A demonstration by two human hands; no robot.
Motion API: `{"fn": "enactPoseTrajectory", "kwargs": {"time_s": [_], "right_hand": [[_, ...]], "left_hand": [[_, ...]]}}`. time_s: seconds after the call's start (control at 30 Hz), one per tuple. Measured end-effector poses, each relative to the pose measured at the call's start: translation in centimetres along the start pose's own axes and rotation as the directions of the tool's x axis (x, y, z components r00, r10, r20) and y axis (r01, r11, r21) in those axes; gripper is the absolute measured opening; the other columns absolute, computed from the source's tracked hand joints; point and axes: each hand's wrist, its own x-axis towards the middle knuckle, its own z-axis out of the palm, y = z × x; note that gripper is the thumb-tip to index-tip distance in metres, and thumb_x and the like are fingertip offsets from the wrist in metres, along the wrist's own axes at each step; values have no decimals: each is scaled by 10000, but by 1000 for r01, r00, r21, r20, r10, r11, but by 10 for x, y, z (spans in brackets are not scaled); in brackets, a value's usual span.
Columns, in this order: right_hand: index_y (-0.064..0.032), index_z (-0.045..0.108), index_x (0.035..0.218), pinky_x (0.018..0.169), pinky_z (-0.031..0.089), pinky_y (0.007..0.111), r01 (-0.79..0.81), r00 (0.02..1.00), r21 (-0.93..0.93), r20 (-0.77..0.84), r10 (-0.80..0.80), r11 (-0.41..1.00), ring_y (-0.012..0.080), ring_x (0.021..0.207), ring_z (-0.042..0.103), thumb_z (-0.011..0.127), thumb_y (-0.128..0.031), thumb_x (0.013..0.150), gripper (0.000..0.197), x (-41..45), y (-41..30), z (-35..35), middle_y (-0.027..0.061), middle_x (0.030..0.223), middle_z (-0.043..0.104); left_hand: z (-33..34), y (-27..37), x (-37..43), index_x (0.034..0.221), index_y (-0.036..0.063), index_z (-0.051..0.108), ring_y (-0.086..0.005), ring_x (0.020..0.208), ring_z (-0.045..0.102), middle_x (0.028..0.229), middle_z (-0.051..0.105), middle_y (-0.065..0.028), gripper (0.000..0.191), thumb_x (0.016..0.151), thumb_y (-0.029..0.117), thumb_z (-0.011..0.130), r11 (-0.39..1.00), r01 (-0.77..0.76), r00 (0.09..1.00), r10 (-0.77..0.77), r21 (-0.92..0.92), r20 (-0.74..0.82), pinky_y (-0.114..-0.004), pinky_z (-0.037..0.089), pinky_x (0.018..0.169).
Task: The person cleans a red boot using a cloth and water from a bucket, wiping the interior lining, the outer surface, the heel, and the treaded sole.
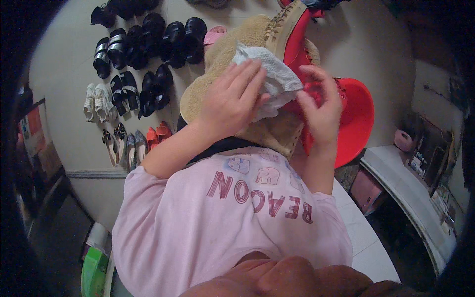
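A crumpled white paper towel lies over my lap, on a tan towel. My left hand rests across it, fingers close together on top and thumb against its side. Beyond the paper, a red shoe with a thick tan sole lies tilted, sole towards the left. My right hand is at the paper's right edge, thumb and fingers curved and apart, thumb tip at or very near the paper. Red laces or fabric show behind that hand. It is slightly blurred.
A red basin stands right of my lap. Rows of shoes line the floor at left, among them black shoes, white sneakers and orange-red flats. A white curved desk is at right, a green container at lower left.
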Motion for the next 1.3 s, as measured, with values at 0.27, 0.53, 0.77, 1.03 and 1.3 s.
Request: {"fn": "enactPoseTrajectory", "kwargs": {"time_s": [0.27,0.53,0.77,1.03,1.3], "right_hand": [[30,456,1219,1001,308,363,218,956,-80,-183,-229,973,289,1182,432,444,-249,909,417,43,45,19,178,1259,469],[76,404,1246,1015,280,405,211,960,-282,-122,-253,936,369,1198,398,358,-361,930,542,44,52,25,251,1276,420],[64,391,1263,996,298,428,268,932,-350,-142,-333,898,361,1187,408,342,-368,928,549,43,58,29,237,1275,428],[81,377,1262,995,298,442,239,938,-402,-141,-317,884,364,1182,415,355,-357,924,554,39,60,29,246,1266,432],[62,398,1259,1001,308,392,247,927,-277,-212,-310,929,350,1175,430,363,-351,931,529,45,57,23,238,1254,451]], "left_hand": [[30,-2,56,905,-57,587,-330,817,594,978,581,-239,557,783,485,535,903,393,827,-431,175,362,-403,476,663],[48,-45,48,843,9,601,-362,828,534,821,576,-185,370,771,372,607,971,229,914,-191,-68,358,-419,417,710],[49,-28,52,822,4,554,-349,789,506,788,524,-176,292,799,291,602,906,420,849,-370,-58,376,-395,406,700],[47,-51,40,827,5,527,-329,767,518,800,522,-178,268,803,257,614,915,224,912,-75,-336,403,-381,414,678],[52,-42,70,784,3,604,-353,588,532,728,580,-188,394,848,387,544,867,495,809,-439,-51,392,-389,439,578]]}}
